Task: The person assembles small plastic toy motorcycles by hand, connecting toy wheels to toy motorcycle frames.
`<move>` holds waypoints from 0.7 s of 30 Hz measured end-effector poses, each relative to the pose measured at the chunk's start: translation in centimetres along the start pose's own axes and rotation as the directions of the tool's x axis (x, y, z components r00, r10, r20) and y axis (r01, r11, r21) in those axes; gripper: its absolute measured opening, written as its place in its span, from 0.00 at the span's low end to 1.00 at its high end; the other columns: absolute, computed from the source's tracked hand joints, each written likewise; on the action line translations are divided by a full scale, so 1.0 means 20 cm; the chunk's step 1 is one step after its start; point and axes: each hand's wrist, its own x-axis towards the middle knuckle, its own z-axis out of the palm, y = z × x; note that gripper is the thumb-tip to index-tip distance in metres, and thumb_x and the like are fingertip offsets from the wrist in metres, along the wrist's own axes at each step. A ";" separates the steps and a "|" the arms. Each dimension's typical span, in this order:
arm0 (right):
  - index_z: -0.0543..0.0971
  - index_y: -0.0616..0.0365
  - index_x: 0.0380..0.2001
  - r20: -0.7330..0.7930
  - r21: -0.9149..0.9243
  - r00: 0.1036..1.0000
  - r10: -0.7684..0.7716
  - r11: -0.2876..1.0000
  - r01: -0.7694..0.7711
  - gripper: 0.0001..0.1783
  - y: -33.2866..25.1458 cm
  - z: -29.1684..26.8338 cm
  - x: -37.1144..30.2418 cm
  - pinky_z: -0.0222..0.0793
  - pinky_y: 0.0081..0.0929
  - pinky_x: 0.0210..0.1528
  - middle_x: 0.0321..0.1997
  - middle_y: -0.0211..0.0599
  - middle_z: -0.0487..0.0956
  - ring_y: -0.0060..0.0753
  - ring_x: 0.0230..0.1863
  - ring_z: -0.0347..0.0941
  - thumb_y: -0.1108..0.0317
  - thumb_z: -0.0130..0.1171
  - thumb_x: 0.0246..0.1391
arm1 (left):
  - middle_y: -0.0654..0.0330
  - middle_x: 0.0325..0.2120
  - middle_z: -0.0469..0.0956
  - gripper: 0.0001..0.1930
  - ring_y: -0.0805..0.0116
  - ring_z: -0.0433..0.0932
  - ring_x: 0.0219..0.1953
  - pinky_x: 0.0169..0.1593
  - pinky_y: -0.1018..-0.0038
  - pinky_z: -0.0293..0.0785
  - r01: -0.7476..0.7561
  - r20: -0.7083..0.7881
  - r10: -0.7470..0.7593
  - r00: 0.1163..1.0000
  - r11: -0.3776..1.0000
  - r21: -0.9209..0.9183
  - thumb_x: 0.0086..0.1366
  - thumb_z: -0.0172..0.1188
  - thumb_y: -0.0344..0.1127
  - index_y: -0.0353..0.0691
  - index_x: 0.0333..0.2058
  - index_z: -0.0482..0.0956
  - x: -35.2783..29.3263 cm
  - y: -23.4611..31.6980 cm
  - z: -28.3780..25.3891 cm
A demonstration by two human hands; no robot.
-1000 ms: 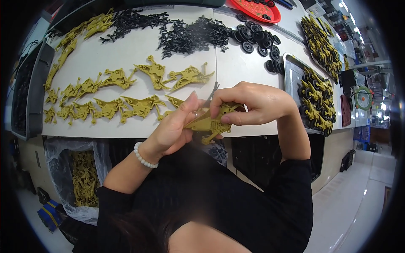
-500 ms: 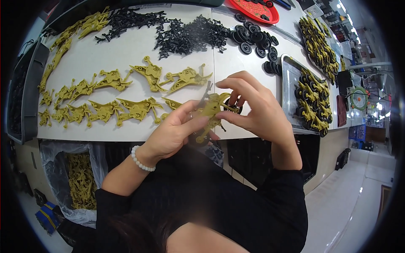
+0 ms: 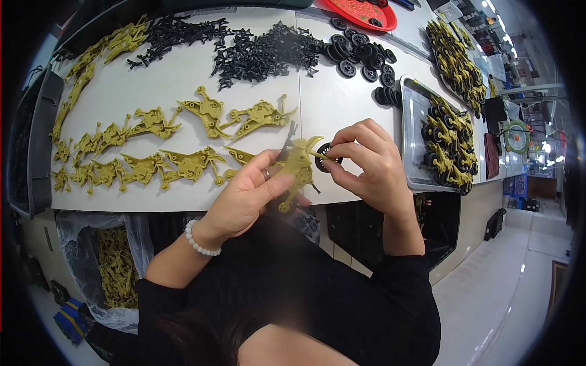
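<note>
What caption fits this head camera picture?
Left hand holds an olive toy motorbike frame while right hand fits a black wheel.

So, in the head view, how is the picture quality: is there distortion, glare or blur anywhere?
Head view: strong fisheye, so the white table edges bend and the corners are black; the left hand, right hand and yellow toy motorcycle are sharp and evenly lit; the dark hair at the lower edge is blurred; bright ceiling lights at top right give small glare spots; reflections shine on the floor at lower right.

Toy motorcycle body (image 3: 299,163): olive-yellow; wheel (image 3: 325,157): black
Table (image 3: 165,79): white; loose wheels (image 3: 360,55): black
Tray (image 3: 366,11): red, patterned
Bracelet (image 3: 198,241): white beads; sleeves: black
</note>
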 end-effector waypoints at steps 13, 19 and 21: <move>0.76 0.58 0.23 -0.008 0.067 0.997 0.077 0.995 -0.077 0.11 -0.03 0.01 -0.02 0.67 0.29 0.37 0.33 0.34 0.75 0.35 0.37 0.70 0.78 0.67 0.33 | 0.55 0.46 0.74 0.21 0.70 0.79 0.41 0.45 0.78 0.74 -0.119 -0.060 0.136 0.989 0.966 0.229 0.66 0.53 0.28 0.28 0.56 0.61 0.00 -0.04 0.00; 0.78 0.63 0.29 0.051 0.373 0.959 0.280 0.885 -0.278 0.17 -0.05 0.00 0.03 0.68 0.28 0.43 0.37 0.38 0.76 0.36 0.43 0.72 0.67 0.72 0.36 | 0.57 0.47 0.74 0.20 0.74 0.76 0.44 0.47 0.79 0.73 -0.154 -0.051 0.175 0.983 0.947 0.282 0.65 0.54 0.27 0.29 0.54 0.65 -0.03 -0.07 0.04; 0.78 0.64 0.31 0.163 0.411 0.959 0.231 0.868 -0.279 0.19 0.00 0.03 0.02 0.68 0.28 0.43 0.36 0.39 0.77 0.36 0.41 0.73 0.65 0.73 0.37 | 0.57 0.46 0.75 0.19 0.74 0.75 0.45 0.47 0.79 0.73 -0.171 -0.032 0.191 0.981 0.933 0.316 0.65 0.54 0.26 0.29 0.54 0.65 -0.03 -0.07 0.05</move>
